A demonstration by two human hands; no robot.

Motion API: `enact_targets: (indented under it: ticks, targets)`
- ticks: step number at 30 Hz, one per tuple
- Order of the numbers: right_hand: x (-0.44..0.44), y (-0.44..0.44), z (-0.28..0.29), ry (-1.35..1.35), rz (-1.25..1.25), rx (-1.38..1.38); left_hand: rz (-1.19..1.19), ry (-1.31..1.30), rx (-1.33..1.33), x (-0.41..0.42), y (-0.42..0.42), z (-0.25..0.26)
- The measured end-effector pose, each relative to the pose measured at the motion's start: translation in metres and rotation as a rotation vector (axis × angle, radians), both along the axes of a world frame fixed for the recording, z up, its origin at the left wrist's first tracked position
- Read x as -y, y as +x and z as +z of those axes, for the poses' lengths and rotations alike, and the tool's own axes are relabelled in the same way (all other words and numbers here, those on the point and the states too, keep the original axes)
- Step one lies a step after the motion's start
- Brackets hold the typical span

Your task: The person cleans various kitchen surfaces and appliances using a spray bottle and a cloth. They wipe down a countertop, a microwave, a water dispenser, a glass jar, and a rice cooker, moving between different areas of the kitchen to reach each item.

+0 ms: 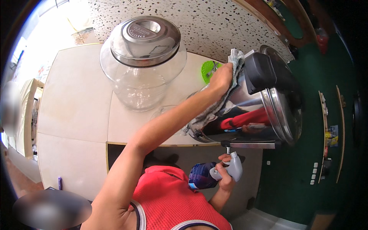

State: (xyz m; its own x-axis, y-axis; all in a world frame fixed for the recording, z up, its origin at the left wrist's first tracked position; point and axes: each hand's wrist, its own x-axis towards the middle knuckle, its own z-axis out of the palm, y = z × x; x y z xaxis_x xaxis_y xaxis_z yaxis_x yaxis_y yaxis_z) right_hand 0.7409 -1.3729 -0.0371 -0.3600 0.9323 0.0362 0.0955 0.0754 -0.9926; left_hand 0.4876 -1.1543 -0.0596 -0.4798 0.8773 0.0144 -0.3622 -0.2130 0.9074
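Observation:
My left hand (pixel 222 77) presses a folded grey-and-white cloth (pixel 237 64) against the side of a shiny stainless-steel urn (pixel 244 106) with black plastic fittings (pixel 260 72). The urn stands at the right end of the pale table (pixel 77 100), a sight gauge (pixel 250 144) on its near side. In my right hand (pixel 225 179) is a dark blue spray bottle (pixel 202 175), fingers around its grey trigger head (pixel 233 169), below the table edge. Beyond my left forearm stands a large clear glass jar (pixel 141 89) with a polished metal lid (pixel 146 40).
A green bowl (pixel 205 72) holding metal cutlery sits behind my left wrist. Partly hidden under my forearm is a smaller clear glass item (pixel 164 110). A purple pen (pixel 60 183) lies at the near left. Shelves (pixel 322 135) and switches (pixel 314 171) line the green wall.

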Motion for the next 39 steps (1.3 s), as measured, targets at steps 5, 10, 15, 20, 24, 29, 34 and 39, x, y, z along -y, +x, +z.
enact_targets:
  ticks: [5,10,15,20,24,29,34,39]
  targets:
    - [0.009,0.001,0.000,-0.040,-0.027,-0.001,0.170,0.005,-0.198,0.075,0.031,0.054]
    - [0.016,0.006,-0.006,-0.019,-0.012,-0.031,0.478,0.150,-0.298,0.118,0.071,0.049]
    - [0.025,0.010,-0.016,-0.059,0.008,-0.079,0.455,0.123,-0.204,0.160,0.083,0.046]
    - [0.032,0.014,-0.009,-0.052,0.017,-0.131,0.445,0.245,-0.510,0.244,0.022,0.095]
    - [0.026,0.011,-0.008,0.004,0.136,-0.145,0.627,0.480,-0.415,0.282,-0.064,0.157]
    - [0.026,-0.015,0.043,-0.027,0.206,-0.245,0.705,0.179,-0.874,0.243,-0.150,0.176]
    - [0.010,-0.066,0.083,-0.086,0.439,-0.292,0.344,-0.271,-1.409,0.204,-0.207,0.144]
    - [-0.012,-0.117,0.086,-0.284,0.482,-0.304,0.461,-0.230,-1.634,0.196,-0.225,0.110]
